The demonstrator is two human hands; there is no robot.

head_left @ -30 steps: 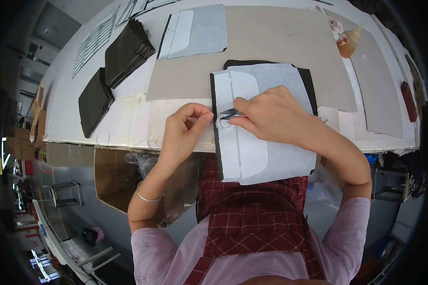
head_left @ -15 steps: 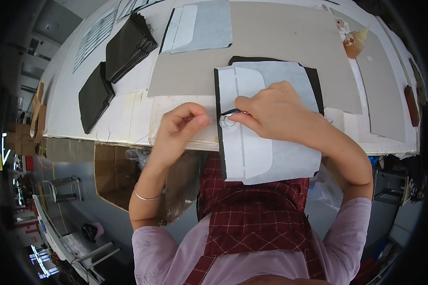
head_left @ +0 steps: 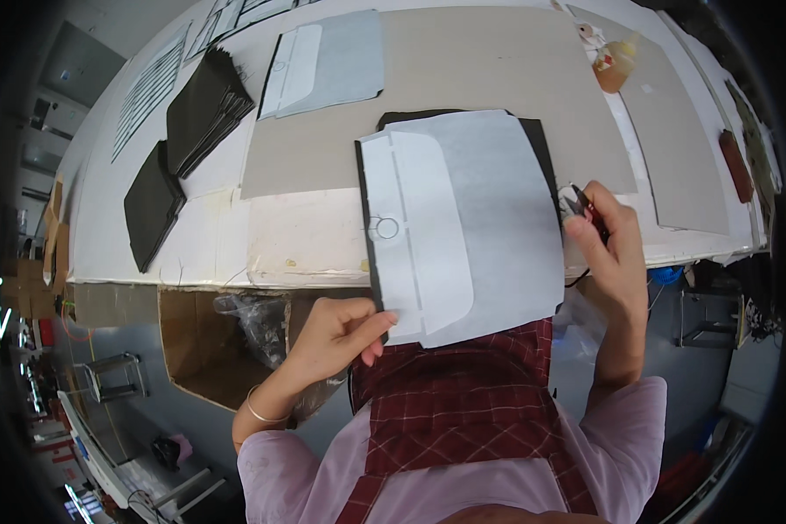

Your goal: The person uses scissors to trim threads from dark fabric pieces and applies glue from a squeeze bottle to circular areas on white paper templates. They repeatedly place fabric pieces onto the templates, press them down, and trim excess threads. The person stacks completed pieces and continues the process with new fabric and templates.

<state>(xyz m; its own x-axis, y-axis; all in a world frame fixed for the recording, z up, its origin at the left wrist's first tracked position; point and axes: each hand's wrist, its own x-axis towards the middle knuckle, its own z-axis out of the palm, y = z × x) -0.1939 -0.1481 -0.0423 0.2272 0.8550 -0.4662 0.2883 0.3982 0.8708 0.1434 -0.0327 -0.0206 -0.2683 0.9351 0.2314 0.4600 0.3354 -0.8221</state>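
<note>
In front of me lies a pale blue-grey fabric panel [head_left: 511, 210] with a white flap-shaped piece [head_left: 441, 236] on it. A dashed line and a small drawn circle mark its left part. Black fabric [head_left: 546, 157] shows from beneath at the back, the left and the right. At the panel's near left corner my left hand [head_left: 336, 341] is closed, thumb and fingers pinching the edge. Just right of the panel, my right hand [head_left: 613, 240] is wrapped round a pair of thread snips [head_left: 588, 210], blades pointing up and left.
Two stacks of black fabric pieces [head_left: 205, 113] lie at the left. Another pale panel [head_left: 349, 61] rests on the grey board [head_left: 472, 52] farther back. A bottle of amber liquid [head_left: 616, 68] stands at the far right. Below the table's front edge sits an open cardboard box [head_left: 188, 349].
My right hand has moved off the panel to its right side with the snips, uncovering the circle. My left hand has come down and taken hold of the near left corner.
</note>
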